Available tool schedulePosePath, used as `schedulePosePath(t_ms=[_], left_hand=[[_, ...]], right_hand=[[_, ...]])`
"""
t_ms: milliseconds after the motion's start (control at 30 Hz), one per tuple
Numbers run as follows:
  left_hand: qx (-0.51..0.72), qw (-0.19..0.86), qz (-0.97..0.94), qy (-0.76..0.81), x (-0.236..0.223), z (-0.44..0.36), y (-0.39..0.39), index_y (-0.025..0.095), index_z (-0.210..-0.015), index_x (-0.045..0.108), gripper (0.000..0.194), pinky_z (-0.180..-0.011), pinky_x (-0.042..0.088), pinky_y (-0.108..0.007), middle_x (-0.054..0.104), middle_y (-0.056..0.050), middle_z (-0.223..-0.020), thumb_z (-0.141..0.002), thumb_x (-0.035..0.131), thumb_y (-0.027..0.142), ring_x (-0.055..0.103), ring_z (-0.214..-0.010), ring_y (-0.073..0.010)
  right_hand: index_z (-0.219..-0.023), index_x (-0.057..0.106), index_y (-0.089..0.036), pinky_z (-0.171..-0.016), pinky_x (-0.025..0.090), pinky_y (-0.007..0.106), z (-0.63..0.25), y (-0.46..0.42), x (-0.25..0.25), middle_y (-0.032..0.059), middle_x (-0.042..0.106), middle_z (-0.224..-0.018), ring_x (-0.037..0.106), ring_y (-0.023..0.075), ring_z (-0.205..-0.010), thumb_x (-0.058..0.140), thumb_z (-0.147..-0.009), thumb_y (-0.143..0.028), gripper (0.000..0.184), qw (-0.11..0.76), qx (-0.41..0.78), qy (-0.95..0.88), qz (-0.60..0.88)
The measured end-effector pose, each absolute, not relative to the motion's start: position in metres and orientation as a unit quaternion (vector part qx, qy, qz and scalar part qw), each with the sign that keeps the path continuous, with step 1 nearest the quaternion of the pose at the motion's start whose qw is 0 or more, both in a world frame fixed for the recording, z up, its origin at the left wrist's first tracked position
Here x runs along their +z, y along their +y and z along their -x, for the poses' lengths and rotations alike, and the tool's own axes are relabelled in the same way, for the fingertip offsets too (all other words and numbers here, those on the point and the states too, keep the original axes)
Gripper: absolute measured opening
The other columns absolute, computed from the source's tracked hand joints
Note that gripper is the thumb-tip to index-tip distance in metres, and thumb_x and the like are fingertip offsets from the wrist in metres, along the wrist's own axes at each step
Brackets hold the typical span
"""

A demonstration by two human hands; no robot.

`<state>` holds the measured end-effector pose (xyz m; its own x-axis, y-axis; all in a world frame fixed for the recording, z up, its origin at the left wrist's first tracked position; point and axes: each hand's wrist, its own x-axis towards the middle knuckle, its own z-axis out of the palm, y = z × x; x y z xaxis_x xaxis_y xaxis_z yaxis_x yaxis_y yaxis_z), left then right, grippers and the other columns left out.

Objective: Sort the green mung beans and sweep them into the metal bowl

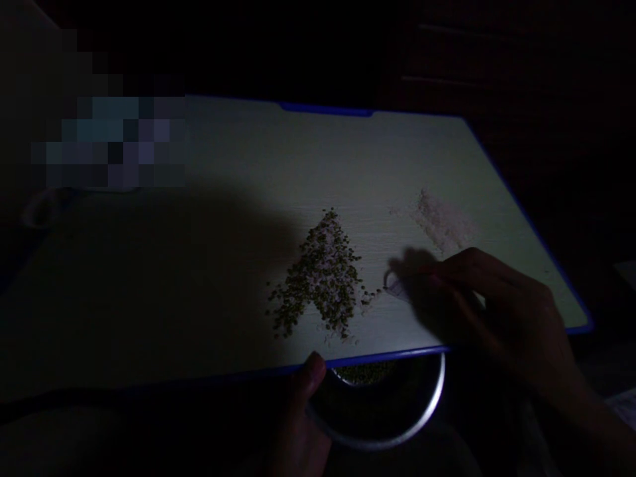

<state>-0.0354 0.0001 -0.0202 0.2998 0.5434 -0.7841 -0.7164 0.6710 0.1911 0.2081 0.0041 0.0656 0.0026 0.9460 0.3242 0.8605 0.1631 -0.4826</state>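
A pale board with a blue edge (pixel 278 159) fills the middle of the view, its left half in shadow. On it lies a triangular heap of small green seeds (pixel 318 278) mixed with pinkish grains. A looser streak of pale pink grains (pixel 442 222) lies to its upper right. My right hand (pixel 501 311) reaches over the board's near right corner, its fingertips pinching a small pale translucent piece (pixel 396 285) beside the heap. My left hand (pixel 303 417) is below the near edge, its thumb hooked over the blue rim. A steel bowl (pixel 397 424) sits under that edge, holding green seeds.
The board's far edge has a blue notched tab (pixel 325 109). Beyond the board, the room is very dark. A pale curved object (pixel 42 211) sits at the far left in the gloom, and a pixelated blurred patch covers the upper left.
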Motion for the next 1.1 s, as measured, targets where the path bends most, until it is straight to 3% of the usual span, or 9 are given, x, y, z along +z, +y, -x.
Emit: schedulePosePath(t_ms=[167, 267, 467, 800, 900, 1000, 1100], left_hand=[[0.397, 0.803, 0.108, 0.430, -0.022, 0.037, -0.001, 0.034, -0.095, 0.088, 0.014, -0.127, 0.034, -0.042, 0.088, 0.004, -0.103, -0.087, 0.077, 0.028, 0.068, -0.132, -0.0275], [0.371, 0.843, 0.084, 0.380, -0.028, 0.041, -0.002, 0.033, -0.103, 0.087, 0.017, -0.126, 0.035, -0.045, 0.087, 0.001, -0.111, -0.090, 0.076, 0.034, 0.064, -0.137, -0.0291], [0.350, 0.868, 0.076, 0.344, -0.046, 0.054, -0.007, 0.029, -0.105, 0.087, 0.020, -0.125, 0.038, -0.050, 0.085, -0.003, -0.119, -0.092, 0.076, 0.038, 0.062, -0.139, -0.0343], [0.366, 0.855, 0.087, 0.358, -0.056, 0.060, -0.010, 0.034, -0.116, 0.084, 0.025, -0.126, 0.036, -0.047, 0.084, -0.001, -0.123, -0.097, 0.068, 0.036, 0.064, -0.137, -0.0303], [0.339, 0.890, 0.062, 0.299, -0.064, 0.062, -0.009, 0.033, -0.116, 0.085, 0.028, -0.127, 0.032, -0.047, 0.083, -0.003, -0.124, -0.097, 0.064, 0.039, 0.059, -0.142, -0.0312], [0.321, 0.911, 0.029, 0.257, -0.060, 0.060, -0.003, 0.034, -0.110, 0.087, 0.030, -0.129, 0.030, -0.048, 0.085, -0.002, -0.118, -0.098, 0.060, 0.040, 0.053, -0.147, -0.0315], [0.328, 0.903, 0.018, 0.278, -0.047, 0.055, 0.007, 0.035, -0.114, 0.084, 0.026, -0.124, 0.039, -0.055, 0.083, -0.001, -0.127, -0.094, 0.067, 0.040, 0.054, -0.147, -0.0363]], right_hand=[[-0.104, 0.076, -0.022, -0.069, 0.058, 0.031, -0.220, 0.017, 0.074, 0.0071, 0.075, -0.093, 0.074, 0.0203, -0.081, 0.062, -0.101, -0.020, 0.014, 0.300, 0.058, -0.696, 0.650], [-0.104, 0.076, -0.022, -0.068, 0.057, 0.029, -0.213, 0.019, 0.076, 0.0065, 0.075, -0.094, 0.073, 0.0190, -0.083, 0.062, -0.102, -0.018, 0.015, 0.307, 0.075, -0.714, 0.625], [-0.105, 0.073, -0.017, -0.058, 0.051, 0.024, -0.182, -0.004, 0.072, 0.0031, 0.068, -0.082, 0.067, 0.0132, -0.068, 0.062, -0.102, -0.015, 0.012, 0.301, 0.122, -0.725, 0.607], [-0.105, 0.076, -0.026, -0.051, 0.045, 0.033, -0.232, -0.006, 0.065, 0.0044, 0.072, -0.076, 0.063, 0.0185, -0.057, 0.062, -0.098, -0.016, 0.018, 0.276, -0.025, -0.634, 0.722], [-0.105, 0.076, -0.028, -0.053, 0.046, 0.033, -0.242, -0.004, 0.066, 0.0035, 0.072, -0.078, 0.064, 0.0187, -0.061, 0.062, -0.099, -0.017, 0.019, 0.292, -0.038, -0.626, 0.722], [-0.109, 0.076, -0.026, -0.056, 0.049, 0.030, -0.243, 0.009, 0.071, 0.0023, 0.074, -0.084, 0.067, 0.0166, -0.067, 0.062, -0.100, -0.020, 0.017, 0.303, -0.036, -0.644, 0.701], [-0.110, 0.078, -0.019, -0.057, 0.050, 0.027, -0.248, 0.037, 0.080, 0.0045, 0.074, -0.085, 0.068, 0.0165, -0.071, 0.063, -0.098, -0.015, 0.019, 0.295, -0.044, -0.679, 0.671]])
